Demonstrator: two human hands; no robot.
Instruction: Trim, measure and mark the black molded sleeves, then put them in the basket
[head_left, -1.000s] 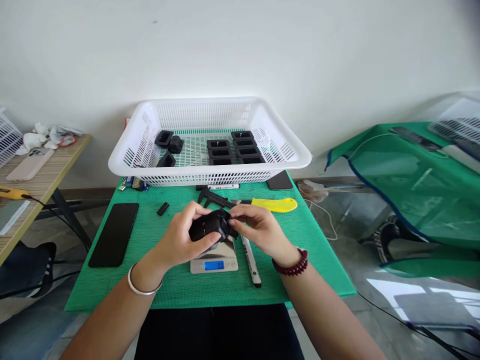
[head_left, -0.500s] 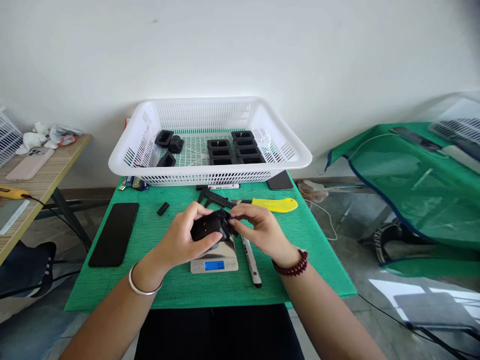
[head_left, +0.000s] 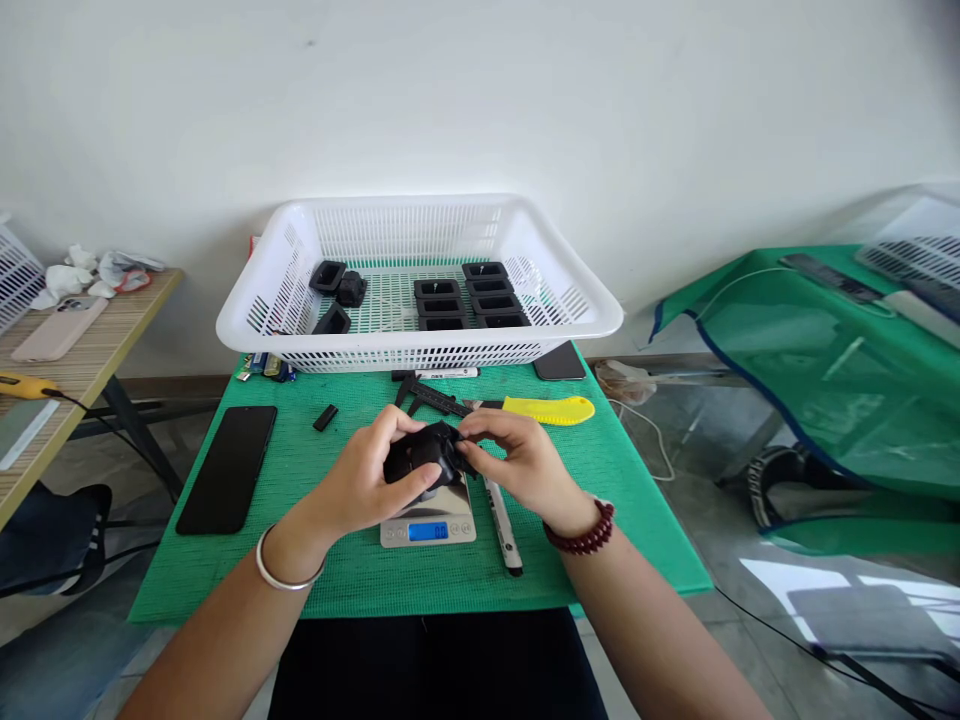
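Green mesh covered the desk point(head_left: 637, 520), set against a white wall point(head_left: 480, 110). From the head camera, a small scale point(head_left: 391, 536) lay near the front edge, its display showing what looked like 0.0. Just above the scale was a black piece point(head_left: 412, 455): the left hand point(head_left: 373, 470) was wrapped around its body, and the right hand point(head_left: 517, 465) pinched its right end between thumb and fingers. Right of the scale lay a marker point(head_left: 504, 530); behind it, a caliper point(head_left: 439, 400) and a yellow-handled knife point(head_left: 551, 410). Farther back from the scale, a white basket point(head_left: 420, 345) held several black hollow pieces point(head_left: 439, 300), some in two rows. Handling seemed unfinished, judging by both hands' grip; the piece had not been released. How much remained could not be told, since fingers hid the pinched end.
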